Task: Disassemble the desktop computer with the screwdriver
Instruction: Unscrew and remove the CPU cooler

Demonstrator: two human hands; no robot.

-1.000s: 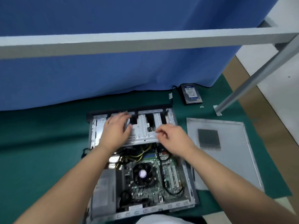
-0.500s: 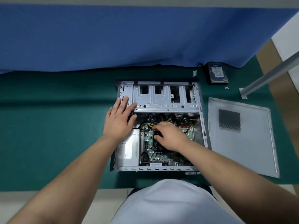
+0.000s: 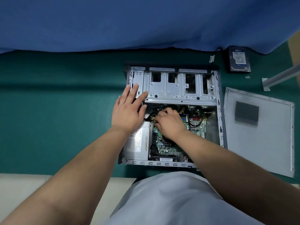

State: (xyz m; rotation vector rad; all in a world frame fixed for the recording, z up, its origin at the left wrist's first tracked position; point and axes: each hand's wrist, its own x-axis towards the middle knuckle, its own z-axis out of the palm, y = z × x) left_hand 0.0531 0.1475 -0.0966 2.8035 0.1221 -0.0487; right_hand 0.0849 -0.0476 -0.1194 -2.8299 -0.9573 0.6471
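Over at nine o'clock of the case, the left hand (image 3: pixel 128 111) lies flat with its fingers straight, the tips resting on the corner of the drive cage (image 3: pixel 172 90). It grips nothing; to my eye it is there to steady the desktop computer (image 3: pixel 218 120) while the other hand works. That machine lies on its side in the middle of the green mat (image 3: pixel 56 111), its open face upward so the inside can be reached from above.

At the centre, the right hand (image 3: pixel 168 124) is down among the cables (image 3: pixel 183 109) beside the power supply (image 3: pixel 137 143), fingers curled. They seem to be pinching a black lead or plug, but the fingertips are hidden, so I cannot tell what they have. Probably a connector is being pulled before the board comes out.

At three o'clock the side panel (image 3: pixel 259 130) lies flat, set aside. At one o'clock the hard drive (image 3: pixel 239 60) rests by the blue curtain (image 3: pixel 146 21), small screws (image 3: pixel 247 77) just below. I see no screwdriver anywhere.
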